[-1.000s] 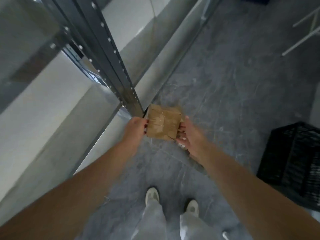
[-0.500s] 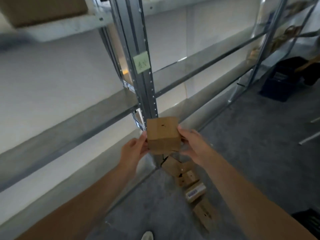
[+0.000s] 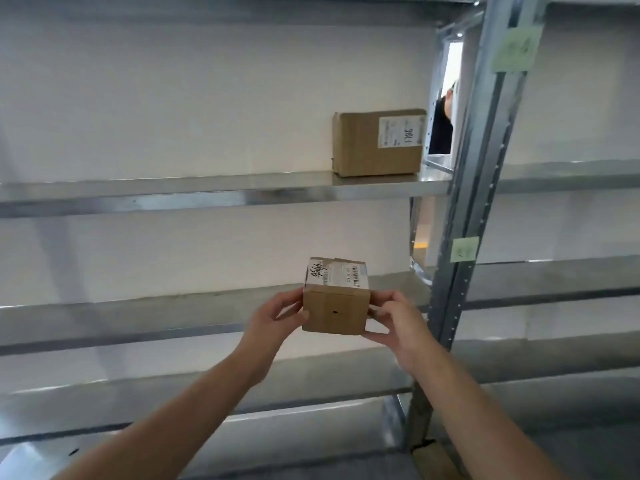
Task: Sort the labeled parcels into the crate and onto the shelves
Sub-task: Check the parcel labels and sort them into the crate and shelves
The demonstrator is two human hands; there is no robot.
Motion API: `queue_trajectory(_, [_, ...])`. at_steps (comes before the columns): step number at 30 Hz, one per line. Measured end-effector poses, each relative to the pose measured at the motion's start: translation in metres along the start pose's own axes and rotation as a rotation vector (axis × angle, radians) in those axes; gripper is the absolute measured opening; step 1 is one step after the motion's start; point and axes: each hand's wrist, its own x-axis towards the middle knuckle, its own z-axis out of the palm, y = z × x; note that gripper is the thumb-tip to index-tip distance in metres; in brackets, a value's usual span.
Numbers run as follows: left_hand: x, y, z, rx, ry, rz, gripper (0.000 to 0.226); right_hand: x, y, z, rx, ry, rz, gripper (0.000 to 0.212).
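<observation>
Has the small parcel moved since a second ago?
Yes, upward: the small parcel was low against the upright post; now left hand and right hand hold it at shelf height.

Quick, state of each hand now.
Left hand: holds the left side of the small parcel.
Right hand: holds the parcel's right side, fingers curled round it.

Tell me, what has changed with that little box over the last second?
The small parcel came up from low over the floor, by the person's feet, to the height of the middle shelf, its label now showing on top. The view swung up with it. Unchanged: the left hand and right hand hold it by its sides, and it is not yet set down.
</observation>
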Motion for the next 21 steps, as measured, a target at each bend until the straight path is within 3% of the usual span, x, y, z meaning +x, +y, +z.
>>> queue_trajectory(2, [-0.010, 0.012, -0.033, -0.044, 0.075, 0.004, 0.030, 0.004, -0.005, 0.038, -0.017, -0.069, -0.003, 0.010])
queue_trajectory(5, [-0.023, 0.026, -0.081, -0.187, 0.169, 0.018, 0.020, 0.009, -0.009, 0.093, -0.088, -0.176, -0.028, 0.028])
queue_trajectory(9, [-0.045, 0.033, -0.146, -0.197, 0.298, 0.061, 0.018, 0.013, 0.003, 0.170, -0.068, -0.362, 0.010, 0.030])
queue_trajectory(14, [-0.095, 0.025, -0.245, -0.059, 0.487, 0.106, 0.023, 0.003, 0.042, 0.283, -0.044, -0.513, 0.025, 0.025])
queue_trajectory(21, [-0.195, 0.011, -0.402, 0.155, 0.734, 0.040, 0.030, -0.039, 0.116, 0.462, -0.151, -0.768, 0.148, 0.027])
